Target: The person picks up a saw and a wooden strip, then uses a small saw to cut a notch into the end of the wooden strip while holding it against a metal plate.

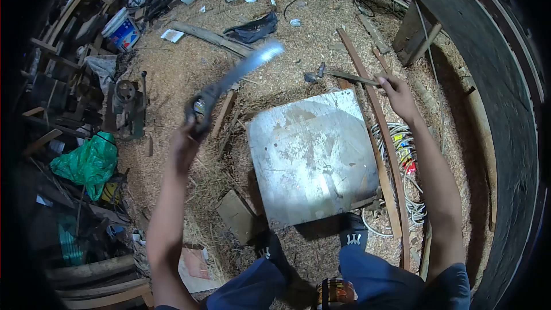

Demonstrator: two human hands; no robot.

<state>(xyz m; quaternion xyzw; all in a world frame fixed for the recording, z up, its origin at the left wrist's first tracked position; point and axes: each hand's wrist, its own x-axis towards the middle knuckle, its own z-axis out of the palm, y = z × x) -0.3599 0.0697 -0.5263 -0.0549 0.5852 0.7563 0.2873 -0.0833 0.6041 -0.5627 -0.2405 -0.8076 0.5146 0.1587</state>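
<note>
1. Nearest, the two shoes (pixel 354 237) stand close to the metal-looking square top (pixel 313 155); a dropped tool could glance off its edge onto a foot.
2. The left hand (pixel 185 144) is closed around the dark handle of the saw (pixel 244 68), whose blade points forward and inward, above the ground. It is blurred, so a careless swing could bring the teeth towards the other arm.
3. The right hand (pixel 397 93) grips the hammer (pixel 350 77) near its handle's end, thumb on top, beyond the square top's far right corner. With the head far from the fingers, the handle could twist or slip.
4. Alongside, long wood strips (pixel 380 116) and coiled cable (pixel 420 213) could catch a foot.
5. Farther off, loose shavings (pixel 166 74) could hide small offcuts.
</note>
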